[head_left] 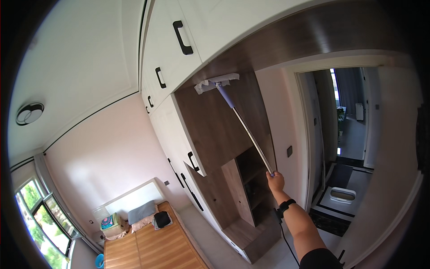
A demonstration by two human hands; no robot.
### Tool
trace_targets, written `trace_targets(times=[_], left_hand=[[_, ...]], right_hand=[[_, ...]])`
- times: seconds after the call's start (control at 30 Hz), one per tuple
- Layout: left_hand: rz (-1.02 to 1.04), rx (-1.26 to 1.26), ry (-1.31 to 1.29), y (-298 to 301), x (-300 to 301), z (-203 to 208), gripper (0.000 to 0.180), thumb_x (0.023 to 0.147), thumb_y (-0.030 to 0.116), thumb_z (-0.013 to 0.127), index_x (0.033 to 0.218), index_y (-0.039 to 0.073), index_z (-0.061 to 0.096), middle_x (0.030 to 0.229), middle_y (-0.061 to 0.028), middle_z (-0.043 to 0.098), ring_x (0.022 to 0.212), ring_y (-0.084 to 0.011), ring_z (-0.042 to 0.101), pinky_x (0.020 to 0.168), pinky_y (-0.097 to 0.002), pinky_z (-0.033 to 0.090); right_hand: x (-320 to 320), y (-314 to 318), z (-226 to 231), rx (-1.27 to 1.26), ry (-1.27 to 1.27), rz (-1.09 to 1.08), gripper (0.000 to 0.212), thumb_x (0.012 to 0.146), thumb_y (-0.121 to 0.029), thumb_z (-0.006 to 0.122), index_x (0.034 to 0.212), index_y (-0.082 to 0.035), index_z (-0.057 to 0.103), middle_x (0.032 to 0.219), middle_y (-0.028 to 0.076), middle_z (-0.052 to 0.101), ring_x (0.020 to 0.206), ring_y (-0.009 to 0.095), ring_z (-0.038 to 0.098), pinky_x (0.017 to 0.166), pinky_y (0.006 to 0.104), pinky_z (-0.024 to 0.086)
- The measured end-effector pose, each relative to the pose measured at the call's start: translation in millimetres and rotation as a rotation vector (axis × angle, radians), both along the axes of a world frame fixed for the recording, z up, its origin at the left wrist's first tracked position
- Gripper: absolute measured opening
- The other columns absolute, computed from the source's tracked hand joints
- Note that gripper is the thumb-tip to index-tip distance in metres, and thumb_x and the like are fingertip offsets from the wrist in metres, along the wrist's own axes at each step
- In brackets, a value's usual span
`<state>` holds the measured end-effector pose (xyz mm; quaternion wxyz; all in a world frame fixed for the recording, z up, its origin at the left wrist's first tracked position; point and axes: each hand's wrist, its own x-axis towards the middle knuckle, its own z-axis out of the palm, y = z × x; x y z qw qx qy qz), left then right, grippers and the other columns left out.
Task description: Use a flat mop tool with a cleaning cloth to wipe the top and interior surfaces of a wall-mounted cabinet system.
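Item one, right hand (275, 181): fingers closed round the lower end of a mop (245, 128), on an arm raised from the lower right of my feed. Black band (285, 205) at the wrist; black sleeve (320, 260) below.

Item two, left hand: outside my view; I cannot tell how far open it is or what it holds.

Item three, mop: slim metallic pole slanting up and left from the right hand; lavender neck (225, 95); head wrapped in a pale, rumpled cloth (206, 86). I see the head at the top of a brown niche (201, 130), by the join of back panel and dark overhead panel (309, 36). I cannot tell which of the two it touches.

Item four, cupboards (163, 42): white, black-handled, above and left of the niche.

Item five, bed (154, 244): lower left, bearing a grey pillow (142, 212) near the headboard (134, 197).

Item six, ceiling light (30, 114): round, dark-rimmed.

Item seven, doorway at right; beyond it, a pale tub (342, 195) on the floor.
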<state>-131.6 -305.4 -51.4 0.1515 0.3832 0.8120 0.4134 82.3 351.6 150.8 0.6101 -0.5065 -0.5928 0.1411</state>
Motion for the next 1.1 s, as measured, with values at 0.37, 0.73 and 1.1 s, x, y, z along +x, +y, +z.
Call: trace_targets(times=[0.37, 0.73, 1.1], left_hand=[[0.119, -0.114, -0.032, -24.8, 0.6, -2.7, 0.029, 0.083, 0.015, 0.054, 0.108, 0.002, 0.051, 0.075, -0.0044, 0.055, 0.067, -0.0117, 0.050, 0.059, -0.0246, 0.043], [0.102, -0.127, -0.057, -18.9, -2.1, 2.5, 0.031, 0.083, 0.015, 0.053, 0.111, 0.003, 0.050, 0.081, -0.0089, 0.057, 0.072, -0.0165, 0.053, 0.064, -0.0281, 0.044], [-0.040, 0.019, 0.020, 11.3, 12.6, 24.8, 0.028, 0.083, 0.015, 0.055, 0.107, 0.002, 0.052, 0.071, -0.0024, 0.054, 0.064, -0.0100, 0.049, 0.056, -0.0236, 0.042]], right_hand=[[-50.9, 35.3, -14.9, -0.087, -0.029, 0.156, 0.036, 0.075, -0.036, 0.059, 0.071, 0.000, 0.059, 0.067, 0.019, 0.058, 0.065, 0.036, 0.057, 0.057, 0.0424, 0.045], [-12.0, 16.9, 19.1, -0.231, 0.025, 0.192, 0.038, 0.076, -0.039, 0.056, 0.073, -0.001, 0.061, 0.071, 0.016, 0.061, 0.069, 0.035, 0.058, 0.060, 0.0419, 0.046], [56.3, -8.5, 19.7, -0.267, 0.039, 0.094, 0.032, 0.071, -0.035, 0.060, 0.073, -0.003, 0.061, 0.070, 0.013, 0.061, 0.068, 0.032, 0.058, 0.060, 0.0408, 0.045]])
